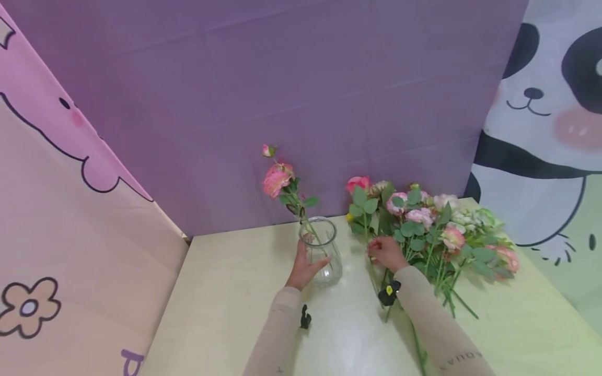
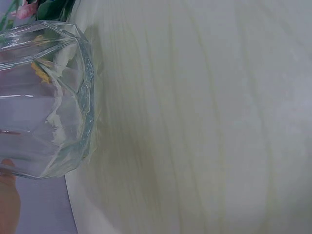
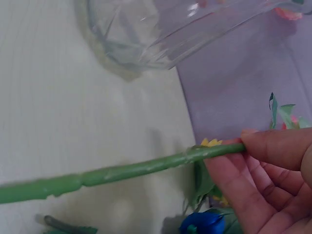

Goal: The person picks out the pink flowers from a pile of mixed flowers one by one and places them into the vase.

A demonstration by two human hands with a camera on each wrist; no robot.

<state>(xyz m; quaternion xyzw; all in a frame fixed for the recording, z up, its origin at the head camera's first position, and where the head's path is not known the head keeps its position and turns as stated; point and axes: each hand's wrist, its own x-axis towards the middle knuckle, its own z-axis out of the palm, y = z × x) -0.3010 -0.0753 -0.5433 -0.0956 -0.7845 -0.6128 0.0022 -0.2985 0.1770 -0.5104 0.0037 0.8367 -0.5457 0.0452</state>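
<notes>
A clear glass vase [image 1: 333, 266] stands upright on the table, and my left hand [image 1: 304, 267] holds it from the left side, thumb across the front. One pink flower [image 1: 277, 180] with a bud leans out of the vase to the left, its stem inside the glass. To the right of the vase, my right hand [image 1: 388, 253] pinches a green flower stem [image 3: 131, 168] between thumb and fingers. That stem seems to lead up to leaves and a deep pink flower [image 1: 358, 184]. In the left wrist view only a bit of the left hand shows.
A pile of artificial flowers [image 1: 420, 215], pink, white and green, lies on the right of the table [image 1: 226, 303]. A blue flower [image 3: 202, 223] shows in the right wrist view. A purple cloth backdrop [image 1: 301, 94] hangs behind; printed cloths flank both sides.
</notes>
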